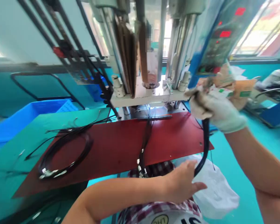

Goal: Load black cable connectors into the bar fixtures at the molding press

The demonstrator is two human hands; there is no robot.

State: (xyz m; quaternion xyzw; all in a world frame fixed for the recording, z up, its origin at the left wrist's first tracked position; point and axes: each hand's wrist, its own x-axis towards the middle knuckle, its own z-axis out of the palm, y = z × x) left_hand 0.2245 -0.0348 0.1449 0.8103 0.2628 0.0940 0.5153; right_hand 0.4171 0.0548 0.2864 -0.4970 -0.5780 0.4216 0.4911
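My right hand point(214, 107), in a white glove, is closed around the upper end of a thick black cable bundle point(205, 140) at the right of the red board. The bundle hangs from it and curves down to my left hand point(180, 182). That bare hand is over my lap with its thumb stretched out, touching or just beside the bundle; its palm side is hidden. Another set of black cables point(146, 140) lies across the middle of the red board point(121, 146), its thin wire ends toward the machine. A coiled black cable point(67, 155) rests at the left.
A press-like machine point(145, 101) with metal columns stands ahead. Its control panel point(220, 40) with red displays hangs at upper right. A blue bin point(53, 107) is at left, a white bag point(219, 189) by my lap, and cardboard boxes point(243, 90) behind my right hand.
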